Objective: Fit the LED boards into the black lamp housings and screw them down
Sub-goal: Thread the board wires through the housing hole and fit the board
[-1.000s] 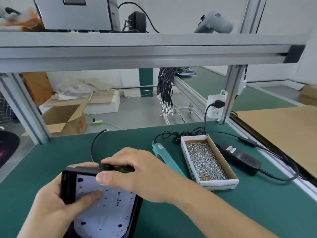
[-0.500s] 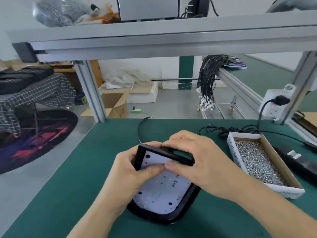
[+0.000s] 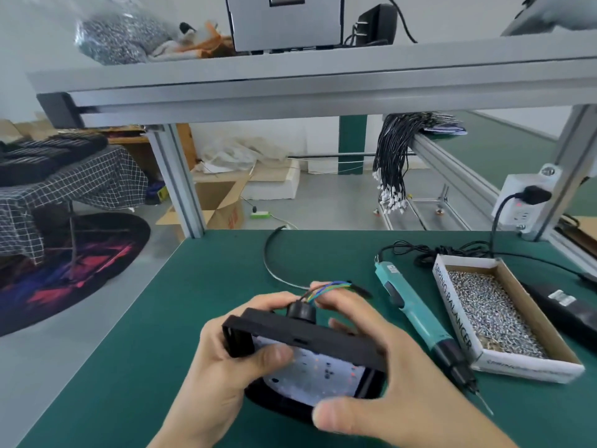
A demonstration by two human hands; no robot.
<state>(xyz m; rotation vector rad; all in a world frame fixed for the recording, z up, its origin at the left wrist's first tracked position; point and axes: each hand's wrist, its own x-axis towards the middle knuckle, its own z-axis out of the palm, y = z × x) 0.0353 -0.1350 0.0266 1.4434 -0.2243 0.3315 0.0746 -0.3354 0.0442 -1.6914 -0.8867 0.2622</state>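
Black lamp housing (image 3: 310, 334) with its LED board (image 3: 310, 373) is gripped by left hand (image 3: 223, 367) and right hand (image 3: 387, 383).

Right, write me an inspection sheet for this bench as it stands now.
Surface: green mat on the bench.
Job's things: black lamp housing, tilted, white LED board inside; screws not seen in it.
Clutter: teal electric screwdriver lying on the mat; cardboard box of screws beside it.
Grippers: left hand grips the housing, thumb on the board; right hand grips its right side.
Cables: coloured wires leave the housing's top; black power adapter at right.
Surroundings: hanging wire bundle, wall socket, cardboard carton on the floor.
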